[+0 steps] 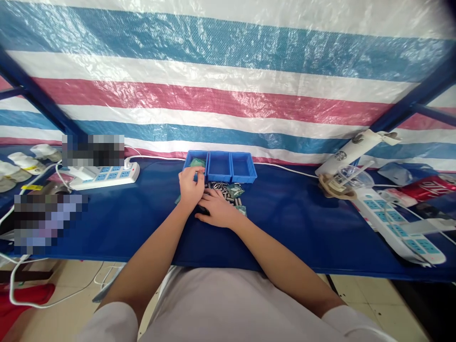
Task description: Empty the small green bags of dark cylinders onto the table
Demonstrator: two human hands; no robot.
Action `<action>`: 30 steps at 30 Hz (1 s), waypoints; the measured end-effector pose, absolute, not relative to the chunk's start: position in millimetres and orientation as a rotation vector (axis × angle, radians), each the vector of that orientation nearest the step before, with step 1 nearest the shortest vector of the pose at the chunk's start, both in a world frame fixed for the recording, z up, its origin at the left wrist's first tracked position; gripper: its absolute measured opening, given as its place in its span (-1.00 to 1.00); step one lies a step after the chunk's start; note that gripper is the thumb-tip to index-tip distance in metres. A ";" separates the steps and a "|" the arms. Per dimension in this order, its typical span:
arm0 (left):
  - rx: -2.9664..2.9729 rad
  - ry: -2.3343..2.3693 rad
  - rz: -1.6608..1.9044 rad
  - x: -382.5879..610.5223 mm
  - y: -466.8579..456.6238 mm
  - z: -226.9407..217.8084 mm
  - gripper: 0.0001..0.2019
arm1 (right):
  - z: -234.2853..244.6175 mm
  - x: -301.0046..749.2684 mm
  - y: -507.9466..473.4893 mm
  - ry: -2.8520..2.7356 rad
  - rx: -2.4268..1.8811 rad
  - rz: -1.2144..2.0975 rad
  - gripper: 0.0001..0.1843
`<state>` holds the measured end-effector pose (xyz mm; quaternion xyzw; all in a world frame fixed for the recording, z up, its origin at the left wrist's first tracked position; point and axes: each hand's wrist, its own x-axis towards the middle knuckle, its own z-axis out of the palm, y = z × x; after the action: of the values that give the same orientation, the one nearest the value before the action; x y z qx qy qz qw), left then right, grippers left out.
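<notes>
My left hand (pixel 191 187) is raised over the blue table, its fingers pinched together near the left compartment of a blue three-part tray (pixel 220 166); what it pinches is too small to make out. My right hand (pixel 215 207) rests low on the table just below a heap of small metal parts and green circuit pieces (pixel 228 192), fingers curled around something dark that I cannot name. The two hands touch each other. Green pieces lie in the tray's left compartment (pixel 197 163).
A white power strip (pixel 105 175) lies at the left, another long one (pixel 399 223) at the right beside a rolled white tube (pixel 351 151), a clear cup (pixel 351 178) and a red pack (pixel 429 187). A striped tarp (pixel 228 85) hangs behind. Cables trail off the left edge.
</notes>
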<state>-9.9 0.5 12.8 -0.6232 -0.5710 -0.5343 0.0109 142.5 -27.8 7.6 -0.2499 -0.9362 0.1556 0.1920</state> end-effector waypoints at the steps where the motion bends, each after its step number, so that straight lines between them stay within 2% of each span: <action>1: -1.949 -1.785 -1.680 -9.4 -0.2 13.2 -0.82 | 5.7 141.1 -28.0 -2.656 -0.693 0.425 -0.65; 13: -2.067 -1.831 -1.870 -6.4 -1.2 8.6 -0.80 | 0.5 138.5 -23.4 -2.630 -0.822 0.357 -0.83; 18: -2.156 -1.805 -1.855 -1.0 -3.8 7.7 -0.79 | -0.8 140.9 -21.4 -2.593 -0.882 0.423 -0.81; 24: -2.351 -1.835 -1.735 2.9 -3.9 2.2 -0.79 | -2.0 142.1 -20.4 -2.560 -0.873 0.421 -0.68; 30: -2.286 -1.757 -1.638 0.8 -3.6 6.9 -0.78 | -5.2 141.5 -20.9 -2.556 -0.881 0.401 -0.67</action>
<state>0.8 -3.6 6.9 -0.6868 -0.5278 -0.4921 -0.0868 141.5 -20.9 -5.2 -0.3156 -0.9158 0.1438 0.2026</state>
